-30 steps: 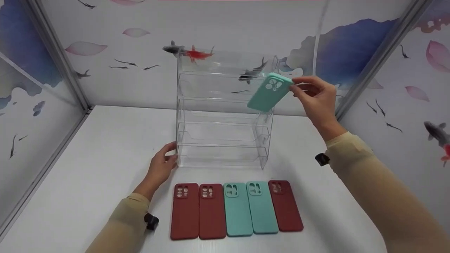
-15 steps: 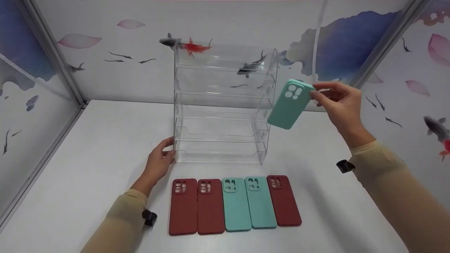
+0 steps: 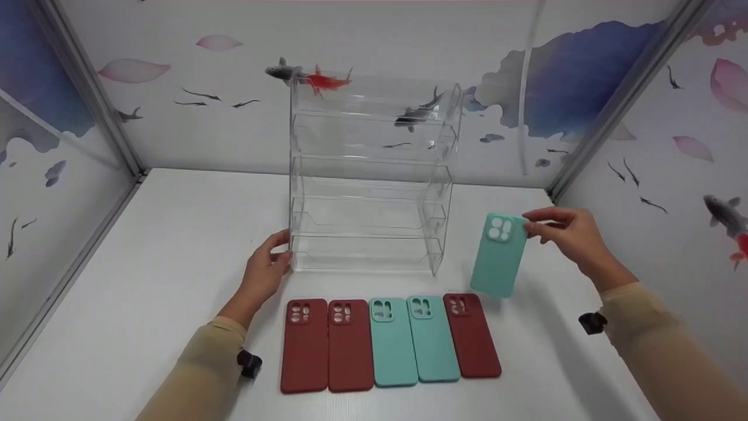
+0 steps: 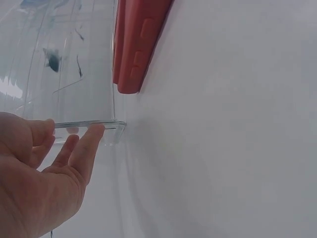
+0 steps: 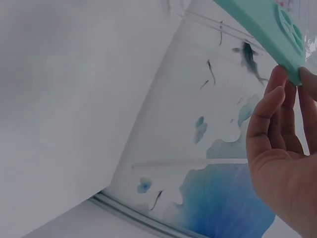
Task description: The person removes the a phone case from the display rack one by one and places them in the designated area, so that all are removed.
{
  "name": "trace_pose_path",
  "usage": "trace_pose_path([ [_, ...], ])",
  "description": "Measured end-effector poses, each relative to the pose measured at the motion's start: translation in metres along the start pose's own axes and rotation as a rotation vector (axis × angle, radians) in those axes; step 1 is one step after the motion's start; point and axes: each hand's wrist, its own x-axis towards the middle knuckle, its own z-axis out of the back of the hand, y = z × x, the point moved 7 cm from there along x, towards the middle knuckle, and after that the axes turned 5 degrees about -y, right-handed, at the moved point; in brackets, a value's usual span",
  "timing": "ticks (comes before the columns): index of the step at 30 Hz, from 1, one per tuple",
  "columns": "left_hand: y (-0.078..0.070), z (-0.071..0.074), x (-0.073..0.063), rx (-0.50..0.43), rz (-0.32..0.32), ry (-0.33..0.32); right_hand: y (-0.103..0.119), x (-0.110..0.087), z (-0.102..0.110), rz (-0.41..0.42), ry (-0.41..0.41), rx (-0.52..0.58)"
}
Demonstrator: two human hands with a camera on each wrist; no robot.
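My right hand (image 3: 575, 237) pinches a mint-green phone case (image 3: 499, 257) by its upper right corner. This case hangs slightly tilted over the table, to the right of a clear acrylic rack (image 3: 368, 237). In the right wrist view, thumb and fingers meet at the corner of the case beside its camera cutout. My left hand (image 3: 266, 272) touches the rack's lower left side with extended fingertips; in the left wrist view they lie against the panel's edge. A row of red and mint-green cases lies in front, with a red case (image 3: 479, 339) at its right end.
Two red cases, the leftmost red case (image 3: 304, 351) among them, and two mint cases, including one mint case (image 3: 394, 345), fill the rest of the row on the white table (image 3: 175, 234). Printed walls (image 3: 193, 134) with metal corner posts enclose the table.
My right hand has carried the mint-green phone case away from the front of the rack, to the right and then down toward the table, more upright. The left hand stays at the rack's side.
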Motion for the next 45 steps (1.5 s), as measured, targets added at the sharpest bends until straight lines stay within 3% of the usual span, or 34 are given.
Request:
trace_pose_path([
  [8, -0.004, 0.003, -0.002, 0.019, 0.001, -0.012, -0.049, -0.02, -0.003, -0.136, 0.193, -0.08],
  [12, -0.002, 0.002, -0.002, 0.024, 0.005, -0.012, -0.067, -0.029, -0.01, -0.166, 0.247, -0.11],
  [27, -0.001, -0.002, -0.003, 0.04, 0.011, -0.005, -0.109, -0.055, -0.045, -0.211, 0.296, -0.077],
  [33, -0.002, 0.0, -0.001, 0.044, 0.004, -0.012, -0.113, -0.059, -0.055, -0.225, 0.323, -0.079],
  [45, 0.0, 0.0, -0.003, 0.04, 0.017, -0.02, -0.114, -0.067, -0.065, -0.242, 0.3, -0.078],
])
